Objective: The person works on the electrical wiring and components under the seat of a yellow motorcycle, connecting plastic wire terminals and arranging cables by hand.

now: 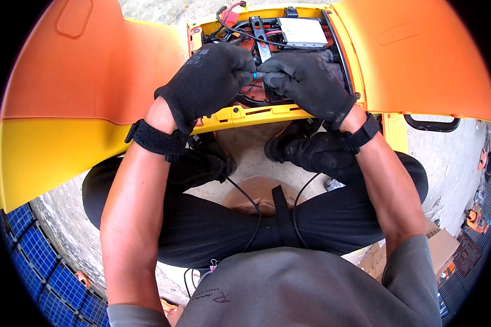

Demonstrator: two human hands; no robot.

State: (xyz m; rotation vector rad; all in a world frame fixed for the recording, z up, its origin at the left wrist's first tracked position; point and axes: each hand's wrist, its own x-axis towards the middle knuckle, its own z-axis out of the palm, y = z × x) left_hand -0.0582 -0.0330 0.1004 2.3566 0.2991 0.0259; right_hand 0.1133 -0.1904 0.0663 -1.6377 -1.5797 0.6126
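My left hand (213, 76) and my right hand (305, 82), both in black work gloves, meet fingertip to fingertip above an open compartment. Between the pinched fingers a small blue piece (255, 75) shows; most of it is hidden, and its kind cannot be made out. Both hands are closed around it. Beneath them lie black cables (251, 100) and a metal bracket (261, 46). A silver box (303, 32) sits at the compartment's far right. The compartment has a yellow frame (267, 115).
Orange body panels flank the compartment, one on the left (87, 71) and one on the right (420, 60). A red connector (231, 18) stands at its far left corner. Blue plastic grating (43, 250) lies at lower left, a cardboard box (442, 245) at lower right.
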